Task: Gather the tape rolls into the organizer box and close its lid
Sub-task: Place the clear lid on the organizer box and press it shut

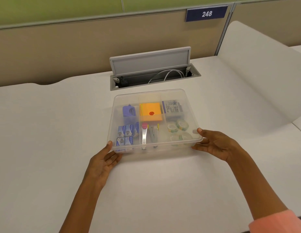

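Note:
A clear plastic organizer box stands on the white desk with its translucent lid lying on top. Several tape rolls show through the lid in the near right compartment. My left hand touches the box's near left corner, thumb on the lid's edge. My right hand is at the near right corner, thumb on the lid and fingers along the side. Other compartments hold staple boxes, a purple punch, orange sticky notes, staplers and a grey packet.
An open cable hatch with a raised grey flap and white cables lies just behind the box. A beige partition with a "248" sign backs the desk. A white curved divider rises at the right.

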`<state>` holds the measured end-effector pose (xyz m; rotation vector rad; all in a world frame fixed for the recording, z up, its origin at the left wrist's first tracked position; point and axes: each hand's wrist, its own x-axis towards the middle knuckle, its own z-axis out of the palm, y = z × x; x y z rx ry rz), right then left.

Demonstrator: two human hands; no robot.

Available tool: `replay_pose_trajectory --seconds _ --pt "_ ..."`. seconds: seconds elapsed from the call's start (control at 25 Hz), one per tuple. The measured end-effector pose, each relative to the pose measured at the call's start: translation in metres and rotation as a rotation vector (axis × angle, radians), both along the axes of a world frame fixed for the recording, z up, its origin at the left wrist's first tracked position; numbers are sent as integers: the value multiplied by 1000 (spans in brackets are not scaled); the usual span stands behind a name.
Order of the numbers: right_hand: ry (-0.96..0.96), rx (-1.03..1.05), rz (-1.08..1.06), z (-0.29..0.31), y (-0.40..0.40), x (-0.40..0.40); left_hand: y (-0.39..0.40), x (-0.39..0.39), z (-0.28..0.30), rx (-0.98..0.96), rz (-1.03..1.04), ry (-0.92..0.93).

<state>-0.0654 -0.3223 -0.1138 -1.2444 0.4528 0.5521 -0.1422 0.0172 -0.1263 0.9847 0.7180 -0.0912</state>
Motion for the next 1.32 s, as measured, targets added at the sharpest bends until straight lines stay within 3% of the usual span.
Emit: replay_pose_trajectory --seconds 0.12,0.4,0.56,0.72,1.04,1.32 --pt "-65 -171 60 1 -5 5 6 4 4 217 -73 35" --pt "-92 -470 285 20 -8 28 29 17 11 464 -366 120" --pt "-188 -432 172 29 9 72 44 70 23 562 -341 153" --pt "-173 -364 48 28 34 123 35 136 29 528 -289 118" --pt "-89 -670 80 32 73 176 29 198 25 407 -199 218" --pt "-180 -546 138 33 77 186 28 215 21 423 -127 154"
